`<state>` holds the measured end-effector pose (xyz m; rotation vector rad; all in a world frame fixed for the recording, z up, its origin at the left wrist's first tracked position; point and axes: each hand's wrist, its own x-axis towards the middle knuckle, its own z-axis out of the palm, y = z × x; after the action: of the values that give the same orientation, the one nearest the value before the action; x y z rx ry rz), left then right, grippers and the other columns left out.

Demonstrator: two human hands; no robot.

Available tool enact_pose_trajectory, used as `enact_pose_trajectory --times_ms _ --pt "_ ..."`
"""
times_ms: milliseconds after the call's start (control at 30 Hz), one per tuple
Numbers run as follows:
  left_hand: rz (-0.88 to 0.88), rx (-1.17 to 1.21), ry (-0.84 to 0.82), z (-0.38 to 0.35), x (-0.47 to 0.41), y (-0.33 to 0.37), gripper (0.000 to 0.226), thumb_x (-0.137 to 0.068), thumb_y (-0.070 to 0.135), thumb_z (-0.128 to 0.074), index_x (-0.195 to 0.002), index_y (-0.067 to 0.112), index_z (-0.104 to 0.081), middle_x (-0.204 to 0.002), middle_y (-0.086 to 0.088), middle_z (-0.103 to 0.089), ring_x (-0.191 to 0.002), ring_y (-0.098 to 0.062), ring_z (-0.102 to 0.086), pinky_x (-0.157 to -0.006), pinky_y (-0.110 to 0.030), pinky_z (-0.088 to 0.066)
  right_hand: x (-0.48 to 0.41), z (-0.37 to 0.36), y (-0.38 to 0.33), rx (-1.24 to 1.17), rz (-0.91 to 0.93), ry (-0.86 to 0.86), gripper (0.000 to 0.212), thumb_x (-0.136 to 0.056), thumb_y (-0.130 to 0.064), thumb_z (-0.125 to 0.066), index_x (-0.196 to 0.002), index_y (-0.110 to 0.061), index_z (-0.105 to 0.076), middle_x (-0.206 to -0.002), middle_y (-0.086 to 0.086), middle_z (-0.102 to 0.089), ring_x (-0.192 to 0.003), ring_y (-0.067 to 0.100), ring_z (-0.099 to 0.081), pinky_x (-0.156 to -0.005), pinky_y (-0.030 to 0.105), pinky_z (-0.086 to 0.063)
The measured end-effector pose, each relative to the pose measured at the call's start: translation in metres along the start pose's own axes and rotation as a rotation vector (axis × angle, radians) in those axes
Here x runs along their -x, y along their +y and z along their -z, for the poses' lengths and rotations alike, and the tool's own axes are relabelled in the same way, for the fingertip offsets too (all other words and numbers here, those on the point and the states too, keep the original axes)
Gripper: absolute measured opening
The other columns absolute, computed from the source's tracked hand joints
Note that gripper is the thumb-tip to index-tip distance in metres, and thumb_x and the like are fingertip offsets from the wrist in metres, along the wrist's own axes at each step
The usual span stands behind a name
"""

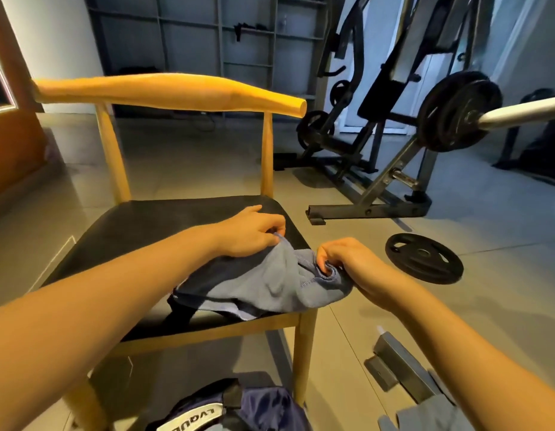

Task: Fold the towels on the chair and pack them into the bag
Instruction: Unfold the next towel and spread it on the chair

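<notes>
Bag (239, 409) sits below the chair (145, 225). The towel (270, 284) bunches at the seat's front corner, left hand (251, 234) and right hand (341, 259) each pinching its edge. If a pinch slips, it may slide off; the dark cloth (183, 309) beneath is perhaps another towel.

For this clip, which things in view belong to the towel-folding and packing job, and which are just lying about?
Job: towel, pinched by left hand and right hand; chair; bag on the floor.
Lying about: weight plate on the floor; loaded barbell; weight machine; wall shelves.
</notes>
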<state>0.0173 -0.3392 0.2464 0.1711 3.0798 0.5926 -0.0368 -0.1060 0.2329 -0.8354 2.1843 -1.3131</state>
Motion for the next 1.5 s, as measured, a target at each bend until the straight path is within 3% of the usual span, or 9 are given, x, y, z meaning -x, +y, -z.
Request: enact_pose_trajectory --times_ms 200,300,433,667,967,1167,1300,1367,1500 --pt "-0.093 -0.103 0.065 -0.013 0.037 0.005 0.016 -0.106 0.023 -0.045 -0.092 0.029 -0.049 -0.08 0.006 -0.059 -0.082 -0.007 -0.056 -0.122 -0.021 -0.012 -0.026 -0.008 0.013 -0.189 -0.224 0.319 0.035 -0.103 -0.027 -0.048 -0.075 -0.011 -0.058 -0.073 0.003 -0.055 -0.069 0.019 -0.051 -0.06 0.028 -0.039" --pt "-0.097 -0.058 0.118 -0.019 0.054 0.011 0.013 -0.106 0.026 -0.047 -0.094 0.031 -0.05 -0.087 0.007 -0.06 -0.089 -0.01 -0.053 -0.095 -0.008 -0.033 -0.029 -0.017 0.004 -0.039 -0.232 0.268 0.049 -0.097 -0.054 -0.058 -0.079 -0.008 -0.061 -0.069 0.006 -0.055 -0.064 0.017 -0.051 -0.058 0.029 -0.041" --pt "-0.062 -0.032 0.143 -0.037 0.069 0.009 0.009 -0.105 0.031 -0.049 -0.099 0.028 -0.054 -0.086 0.01 -0.062 -0.082 -0.009 -0.055 -0.074 -0.032 -0.046 -0.033 -0.029 -0.005 0.257 -0.202 0.078 0.045 -0.084 -0.045 -0.079 -0.065 -0.011 -0.056 -0.056 0.005 -0.047 -0.055 0.015 -0.048 -0.052 0.026 -0.041" --pt "-0.028 0.108 0.245 -0.048 0.094 0.005 0.007 -0.099 0.028 -0.064 -0.094 0.029 -0.069 -0.083 0.017 -0.069 -0.079 -0.004 -0.063 -0.067 -0.018 -0.045 -0.039 -0.033 -0.011 0.176 -0.045 -0.043 0.025 -0.094 -0.018 -0.071 -0.07 -0.012 -0.066 -0.069 0.004 -0.064 -0.066 0.013 -0.057 -0.062 0.025 -0.049" --pt "-0.008 0.775 -0.396 0.005 0.143 0.021 0.006 -0.095 0.009 -0.069 -0.1 0.005 -0.071 -0.098 -0.013 -0.069 -0.092 -0.023 -0.063 -0.092 -0.037 -0.051 -0.024 -0.009 -0.05 -0.588 0.243 -0.233 0.018 -0.096 -0.018 -0.061 -0.084 -0.015 -0.074 -0.074 0.004 -0.068 -0.068 0.015 -0.065 -0.066 0.025 -0.055" --pt "0.017 0.603 0.088 0.02 0.146 0.019 0.01 -0.092 0.015 -0.071 -0.094 0.005 -0.072 -0.093 -0.005 -0.076 -0.088 -0.018 -0.072 -0.083 -0.028 -0.057 -0.02 -0.01 -0.068 -0.285 0.243 -0.411 0.01 -0.086 -0.015 -0.068 -0.087 -0.011 -0.077 -0.077 0.014 -0.064 -0.066 0.023 -0.056 -0.062 0.029 -0.046" --pt "0.022 0.819 0.11 0.028 0.153 0.018 0.015 -0.087 0.018 -0.069 -0.095 0.006 -0.072 -0.092 -0.006 -0.076 -0.086 -0.013 -0.07 -0.077 -0.02 -0.054 -0.013 -0.013 -0.078 -0.425 0.23 -0.499 0.011 -0.074 -0.006 -0.066 -0.066 -0.012 -0.073 -0.048 -0.005 -0.048 -0.042 0.006 -0.041 -0.044 0.015 -0.035" --pt "0.007 0.725 0.185 0.026 0.154 0.019 0.011 -0.091 0.016 -0.069 -0.096 0.007 -0.073 -0.094 -0.005 -0.076 -0.088 -0.013 -0.072 -0.077 -0.021 -0.055 -0.013 -0.016 -0.081 -0.479 0.253 -0.554 0.004 -0.065 -0.014 -0.071 -0.062 -0.012 -0.07 -0.048 -0.007 -0.041 -0.043 0.006 -0.035 -0.044 0.014 -0.033" --pt "-0.09 0.538 0.333 0.017 0.151 0.025 0.005 -0.092 0.017 -0.072 -0.092 0.02 -0.076 -0.112 0.008 -0.068 -0.109 -0.012 -0.065 -0.095 -0.028 -0.054 -0.013 -0.023 -0.078 -0.517 0.297 -0.571 0.03 -0.052 -0.029 -0.085 -0.062 -0.007 -0.066 -0.055 0.004 -0.032 -0.047 0.013 -0.029 -0.045 0.02 -0.027"
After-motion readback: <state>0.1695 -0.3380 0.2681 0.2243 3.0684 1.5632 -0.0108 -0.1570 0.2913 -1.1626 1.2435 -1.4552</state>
